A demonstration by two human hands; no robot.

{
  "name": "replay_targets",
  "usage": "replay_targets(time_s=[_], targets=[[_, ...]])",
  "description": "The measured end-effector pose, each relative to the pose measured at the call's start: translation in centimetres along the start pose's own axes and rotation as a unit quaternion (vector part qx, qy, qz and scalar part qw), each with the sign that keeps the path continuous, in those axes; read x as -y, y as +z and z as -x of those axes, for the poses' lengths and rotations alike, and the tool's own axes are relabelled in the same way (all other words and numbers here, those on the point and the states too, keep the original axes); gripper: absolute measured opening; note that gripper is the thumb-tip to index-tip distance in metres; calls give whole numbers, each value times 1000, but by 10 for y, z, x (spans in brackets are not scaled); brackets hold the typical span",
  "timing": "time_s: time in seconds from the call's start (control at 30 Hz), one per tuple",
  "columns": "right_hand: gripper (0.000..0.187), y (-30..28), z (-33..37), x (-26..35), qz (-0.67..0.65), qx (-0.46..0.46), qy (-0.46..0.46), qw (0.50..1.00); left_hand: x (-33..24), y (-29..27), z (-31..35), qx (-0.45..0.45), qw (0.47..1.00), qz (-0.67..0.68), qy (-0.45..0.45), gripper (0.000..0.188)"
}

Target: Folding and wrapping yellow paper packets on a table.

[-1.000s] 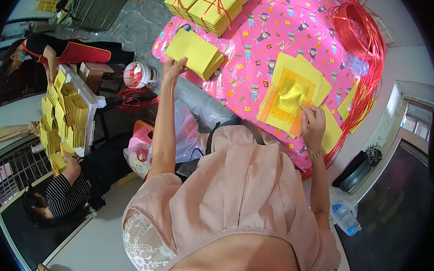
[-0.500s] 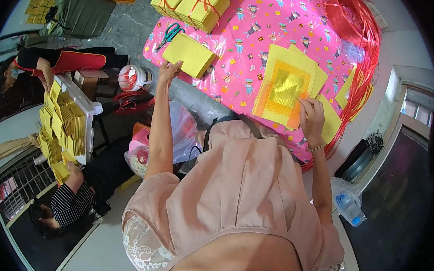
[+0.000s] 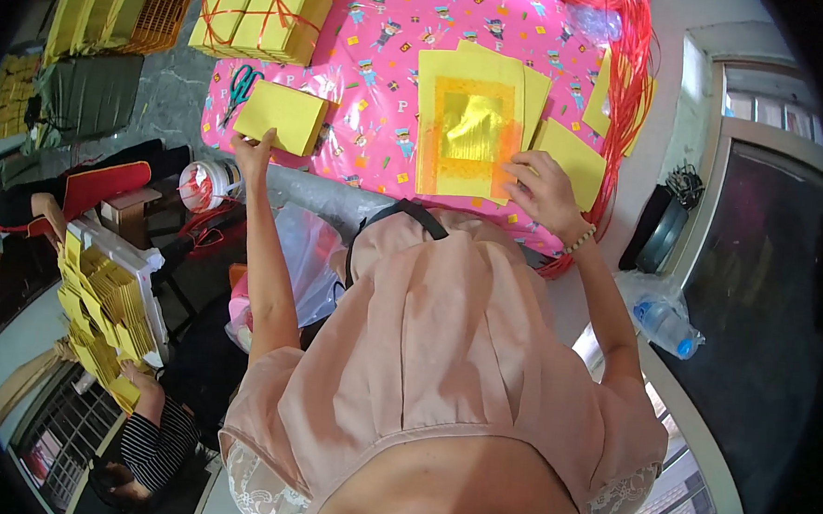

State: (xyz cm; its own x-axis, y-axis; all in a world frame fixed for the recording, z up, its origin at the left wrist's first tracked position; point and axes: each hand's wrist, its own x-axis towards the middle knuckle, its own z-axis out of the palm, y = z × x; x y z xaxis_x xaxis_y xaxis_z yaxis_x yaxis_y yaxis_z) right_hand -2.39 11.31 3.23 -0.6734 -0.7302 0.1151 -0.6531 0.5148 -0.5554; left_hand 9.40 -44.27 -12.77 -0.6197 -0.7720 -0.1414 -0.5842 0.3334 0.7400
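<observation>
At the table's left edge my left hand (image 3: 252,148) grips the near-left corner of a thick stack of yellow paper (image 3: 287,115), thumb on top. My right hand (image 3: 547,188) is at the right edge of a yellow sheet (image 3: 427,118) printed with an orange border and a shiny gold middle. Its fingers are bent and a little apart, the tips by the sheet's orange edge. More plain yellow sheets (image 3: 573,163) lie fanned out under and beside the printed one. Teal-handled scissors (image 3: 244,84) rest just beyond the stack.
Bundles of yellow paper tied with red string (image 3: 277,17) stand at the table's far left. Red plastic strands (image 3: 630,92) hang over its right side. A white bucket (image 3: 208,188) is on the floor. Two people work at a table of yellow packets (image 3: 102,297) at left.
The whole view has shifted, so the table sits further left. My right hand's fingers have loosened at the sheet's edge, and its orange part lies flatter. My left hand keeps its grip on the stack.
</observation>
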Motion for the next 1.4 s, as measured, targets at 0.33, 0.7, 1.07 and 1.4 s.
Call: replay_targets(time_s=[0.33, 0.7, 1.07, 1.4], targets=[[38, -3, 15, 0, 61, 42, -54, 996, -74, -11, 45, -176, 963, -147, 139, 89], [13, -6, 11, -4, 19, 22, -66, 997, -231, 63, 190, 273, 850, 25, 450, 39], [15, -4, 3, -7, -88, -12, 29, 996, -240, 91, 232, 286, 802, -101, 515, 57], [34, -26, -25, -4, 18, -61, -84, 994, -255, 93, 207, 343, 788, -179, 479, 42]])
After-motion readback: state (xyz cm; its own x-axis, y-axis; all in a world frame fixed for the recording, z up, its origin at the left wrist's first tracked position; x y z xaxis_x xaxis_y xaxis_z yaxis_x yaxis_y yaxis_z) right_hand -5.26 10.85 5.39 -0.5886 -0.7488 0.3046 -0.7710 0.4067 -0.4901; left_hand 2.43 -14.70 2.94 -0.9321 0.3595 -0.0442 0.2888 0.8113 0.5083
